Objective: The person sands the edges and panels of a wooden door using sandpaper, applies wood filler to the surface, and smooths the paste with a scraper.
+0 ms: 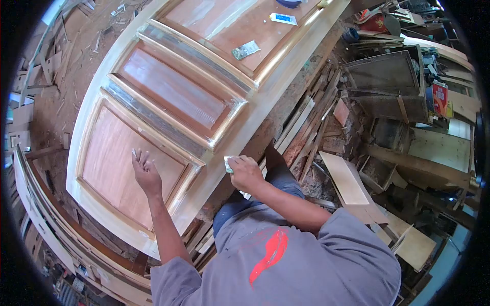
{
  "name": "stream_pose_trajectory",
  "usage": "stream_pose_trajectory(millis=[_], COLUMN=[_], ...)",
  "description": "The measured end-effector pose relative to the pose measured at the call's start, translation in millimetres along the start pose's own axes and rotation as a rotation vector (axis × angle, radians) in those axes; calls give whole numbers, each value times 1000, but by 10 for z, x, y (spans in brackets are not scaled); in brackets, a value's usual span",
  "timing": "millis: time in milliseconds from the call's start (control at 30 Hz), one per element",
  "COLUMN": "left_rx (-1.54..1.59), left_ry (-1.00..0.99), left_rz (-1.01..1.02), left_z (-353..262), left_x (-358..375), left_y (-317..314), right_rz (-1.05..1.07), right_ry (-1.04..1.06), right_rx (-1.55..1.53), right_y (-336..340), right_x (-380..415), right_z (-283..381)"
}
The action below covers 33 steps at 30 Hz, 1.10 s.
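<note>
A large wooden door panel with raised mouldings and inset panels lies across the view. My left hand is raised over its lower left inset panel, fingers curled with whitish stuff on the fingertips; whether they hold anything is too small to tell. By the panel's near edge, my right hand grips a small pale, smeared pad. A similar smeared piece lies on the upper inset panel, below a white and blue tube.
Wood strips lie on the floor to the right of the door panel. Open wooden boxes and loose boards are farther right. Long curved strips run along the lower left. A dark blue round object is at the top.
</note>
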<state>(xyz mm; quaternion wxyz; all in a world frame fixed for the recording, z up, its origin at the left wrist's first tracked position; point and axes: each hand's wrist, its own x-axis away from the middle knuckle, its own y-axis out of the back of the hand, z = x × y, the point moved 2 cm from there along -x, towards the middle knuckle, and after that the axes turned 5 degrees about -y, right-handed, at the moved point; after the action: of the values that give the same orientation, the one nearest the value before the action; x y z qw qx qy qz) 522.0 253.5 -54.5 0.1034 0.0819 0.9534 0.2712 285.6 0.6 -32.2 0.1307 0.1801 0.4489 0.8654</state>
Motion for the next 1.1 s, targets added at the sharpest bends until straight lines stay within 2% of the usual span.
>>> stream_pose_trajectory(millis=[100, 167, 233, 267, 333, 400, 500, 533, 633, 667, 800, 900, 1000, 1100], left_rx=[8, -8, 14, 42, 133, 251, 230, 306, 167, 27, -264, -385, -409, -437], left_ry=[298, 224, 126, 66, 1, -4, 14, 131, 243, 122, -82, -37, 92, -3], left_rz=[110, 75, 24, -14, -79, -126, -23, -10, 97, 64, 153, 323, 421, 442], left_z=[-385, -413, -394, -303, -268, -392, -598, -973, -1154, -1346, -1708, -2007, -2489, -2922], left_x=[-18, 17, 35, 49, 72, 52, -33, -70, -138, -151, -201, -164, -104, -130], left_y=[169, 216, 206, 172, 115, -18, -178, -222, -494, -619, -1142, -1557, -2063, -2600], right_rz=[38, 53, 10, -27, -137, -210, -266, -303, -400, -411, -444, -488, -476, -413], right_ry=[-147, -365, -467, -659, -790, -736, -623, -638, -667, -668, -719, -693, -656, -664], right_rx=[-218, -538, -720, -874, -833, -1051, -1287, -1318, -1384, -1386, -1502, -1620, -1699, -1743], right_y=[257, 548, 934, 1163, 1401, 1307, 1547, 1625, 1887, 2006, 2259, 2498, 2771, 3031], right_x=[-49, -155, -220, -199, -132, -14, 97, 122, 132, 119, -92, -401, -707, -912], right_z=[-264, -598, -849, -890, -1151, -1779, -2060, -2152, -2424, -2505, -3070, -3599, -4084, -4567])
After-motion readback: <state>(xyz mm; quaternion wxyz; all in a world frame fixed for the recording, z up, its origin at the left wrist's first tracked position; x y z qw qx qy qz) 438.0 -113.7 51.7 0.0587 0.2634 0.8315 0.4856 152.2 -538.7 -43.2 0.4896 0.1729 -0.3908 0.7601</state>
